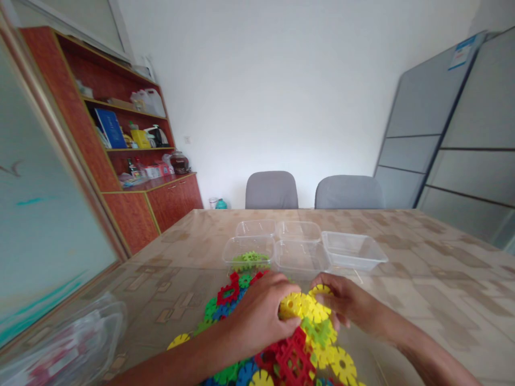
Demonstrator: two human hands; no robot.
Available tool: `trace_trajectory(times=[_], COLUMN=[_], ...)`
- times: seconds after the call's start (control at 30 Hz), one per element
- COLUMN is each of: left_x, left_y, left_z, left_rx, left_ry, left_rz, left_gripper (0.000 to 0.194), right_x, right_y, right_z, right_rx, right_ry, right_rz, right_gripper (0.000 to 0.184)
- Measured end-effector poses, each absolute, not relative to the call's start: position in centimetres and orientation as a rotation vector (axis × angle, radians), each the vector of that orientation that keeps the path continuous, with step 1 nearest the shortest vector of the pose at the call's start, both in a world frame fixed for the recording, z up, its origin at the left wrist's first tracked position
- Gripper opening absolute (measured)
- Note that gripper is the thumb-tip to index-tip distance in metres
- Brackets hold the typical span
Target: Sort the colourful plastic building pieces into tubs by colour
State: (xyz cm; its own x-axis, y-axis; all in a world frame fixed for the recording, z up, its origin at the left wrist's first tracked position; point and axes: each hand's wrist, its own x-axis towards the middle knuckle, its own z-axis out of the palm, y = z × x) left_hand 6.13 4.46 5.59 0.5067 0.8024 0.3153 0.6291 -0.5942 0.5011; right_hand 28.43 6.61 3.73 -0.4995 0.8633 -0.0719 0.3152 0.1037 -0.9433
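Note:
My left hand [263,308] curls around a bunch of yellow notched plastic discs [293,304], snowflake-shaped building pieces. Beside it, my right hand [348,297] pinches another yellow notched disc [321,291] between thumb and fingers. Both hands hover low over a heap of mixed pieces near the table's front edge. Red square lattice pieces [295,356], a light green piece [317,331], blue pieces [246,371] and more yellow discs [344,365] show in the heap. Part of it is hidden behind my left hand and forearm. Light green pieces [251,259] lie in one clear tub.
Clear plastic tubs [354,252] stand grouped beyond the heap on the patterned table [434,289]. A transparent plastic bag [72,343] lies at the front left. Two grey chairs [271,190] are at the far edge. A wooden cabinet [151,214] stands to the left.

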Motion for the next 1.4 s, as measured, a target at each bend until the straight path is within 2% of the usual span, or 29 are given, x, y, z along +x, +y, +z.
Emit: trace_trajectory(times=[0.37, 0.77, 0.93, 1.13, 1.4], left_x=[10.7, 17.0, 18.2, 19.4, 20.9], left_y=[9.6, 16.9, 18.1, 19.0, 19.1], left_z=[6.1, 7.5, 6.7, 6.3, 6.6], left_rx=[2.575, 2.671, 2.682, 2.683, 2.708], left_ry=[1.12, 1.085, 1.127, 1.151, 1.127], left_rz=[0.805, 0.859, 0.805, 0.75, 0.714], left_gripper=[0.026, 0.028, 0.029, 0.027, 0.027], right_x=[32.0, 38.3, 38.6, 38.8, 39.3], right_y=[9.7, 14.2, 15.5, 16.0, 16.0], right_z=[2.4, 6.2, 5.6, 5.5, 5.5], right_rx=[-1.313, -1.451, -1.539, -1.679, -1.744], right_ry=[-1.649, -1.506, -1.491, -1.499, -1.525], right_rz=[1.134, 0.744, 0.588, 0.312, 0.162], right_gripper=[0.044, 0.048, 0.045, 0.032, 0.034])
